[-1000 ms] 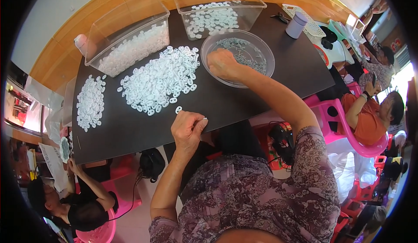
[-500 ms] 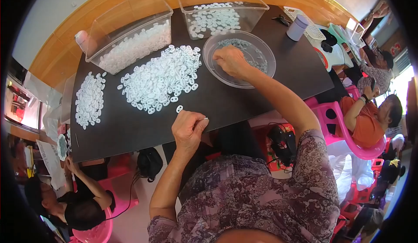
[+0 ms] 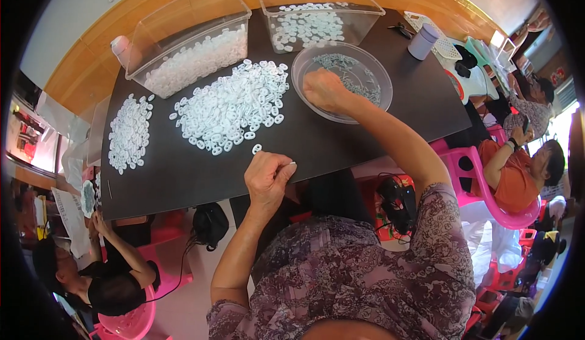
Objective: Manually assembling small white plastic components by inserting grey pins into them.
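Observation:
At the table's near edge, my left hand [image 3: 265, 178] is closed, thumb against forefinger, on a small white piece [image 3: 293, 164] that barely shows. A white oval piece with two holes [image 3: 256, 149] lies just beyond its knuckles. My right hand [image 3: 326, 90] is over the left side of a round clear tray [image 3: 390, 90], its fingers curled down and closed. What they hold, if anything, is hidden. Small grey-green slivers [image 3: 359, 90] lie scattered in the tray. A large heap of white two-hole ovals [image 3: 231, 108] spreads to the left of the tray.
A smaller heap of white ovals [image 3: 130, 134] lies far left on the dark table [image 3: 183, 184]. Two clear bins [image 3: 195, 65] with white pieces stand at the back. A lilac cup [image 3: 423, 41] stands back right. People sit on both sides, one on a pink chair [image 3: 506, 212].
The view has shifted slightly. My right hand has stayed at the tray, its fingers now more curled and turned down. My left hand keeps its pinch on the small white piece.

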{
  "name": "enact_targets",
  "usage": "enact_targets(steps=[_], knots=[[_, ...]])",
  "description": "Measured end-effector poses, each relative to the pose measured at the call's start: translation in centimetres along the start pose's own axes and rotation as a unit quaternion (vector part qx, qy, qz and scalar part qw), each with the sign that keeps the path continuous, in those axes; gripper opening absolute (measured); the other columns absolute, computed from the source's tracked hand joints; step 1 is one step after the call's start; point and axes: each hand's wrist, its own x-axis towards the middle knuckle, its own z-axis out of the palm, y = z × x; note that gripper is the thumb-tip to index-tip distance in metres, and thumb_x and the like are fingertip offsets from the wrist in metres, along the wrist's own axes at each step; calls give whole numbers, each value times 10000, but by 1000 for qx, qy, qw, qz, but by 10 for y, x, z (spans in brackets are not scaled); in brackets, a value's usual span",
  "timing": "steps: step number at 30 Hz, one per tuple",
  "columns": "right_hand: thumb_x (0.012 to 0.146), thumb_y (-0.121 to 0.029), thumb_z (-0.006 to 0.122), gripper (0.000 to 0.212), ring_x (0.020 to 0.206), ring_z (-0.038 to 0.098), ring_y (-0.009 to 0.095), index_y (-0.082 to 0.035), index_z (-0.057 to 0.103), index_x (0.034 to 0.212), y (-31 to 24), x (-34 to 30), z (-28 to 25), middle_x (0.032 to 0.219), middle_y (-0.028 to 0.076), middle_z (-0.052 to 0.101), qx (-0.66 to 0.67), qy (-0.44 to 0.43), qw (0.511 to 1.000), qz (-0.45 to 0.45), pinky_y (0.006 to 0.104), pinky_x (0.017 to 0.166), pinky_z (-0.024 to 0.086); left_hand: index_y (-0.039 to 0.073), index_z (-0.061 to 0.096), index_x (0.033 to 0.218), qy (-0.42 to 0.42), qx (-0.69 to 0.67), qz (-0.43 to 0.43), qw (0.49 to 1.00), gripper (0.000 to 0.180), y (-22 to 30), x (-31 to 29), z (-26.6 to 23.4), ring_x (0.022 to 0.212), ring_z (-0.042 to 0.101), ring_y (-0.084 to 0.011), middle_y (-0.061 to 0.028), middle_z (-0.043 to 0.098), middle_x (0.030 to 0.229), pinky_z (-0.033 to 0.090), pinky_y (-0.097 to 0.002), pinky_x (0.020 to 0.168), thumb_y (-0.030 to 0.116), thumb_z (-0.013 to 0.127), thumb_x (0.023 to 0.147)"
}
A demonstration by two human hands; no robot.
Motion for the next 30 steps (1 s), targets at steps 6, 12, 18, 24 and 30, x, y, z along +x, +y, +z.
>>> enact_targets(steps=[6,12,18,24,30], knots=[[738,-89,599,88,659,579,214,-8,564,746,-28,-23,-35,692,112,584,164,57,984,46,322,623,456,-11,618,806,42,-197,-207,957,114,-4,0,-8,608,482,-81,-2,584,709,384,-215,546,42,703,750],[747,-58,648,89,668,521,64,-32,624,829,-81,-55,-47,715,11,575,358,51,927,103,233,614,427,-25,623,889,55,-396,-314,861,132,5,9,-18,597,499,-70,-41,615,747,377,-182,544,44,677,792],[772,-32,650,74,690,499,46,-50,654,843,-120,-69,-34,751,-16,564,454,9,891,32,212,608,401,-22,610,895,60,-475,-333,813,116,13,6,-22,568,509,-91,-69,614,727,392,-194,506,58,649,821],[776,-22,650,89,701,508,39,-6,630,861,-139,-74,-33,768,-9,589,491,9,866,99,204,631,418,-27,609,910,55,-417,-332,844,126,17,0,-31,573,516,-92,-69,615,731,396,-195,505,67,639,832],[778,-27,649,105,706,512,34,-4,621,877,-147,-77,-26,776,-13,594,512,4,850,122,202,640,420,-27,617,928,59,-422,-285,859,122,17,-4,-33,604,509,-86,-67,621,777,399,-197,534,57,625,841]])
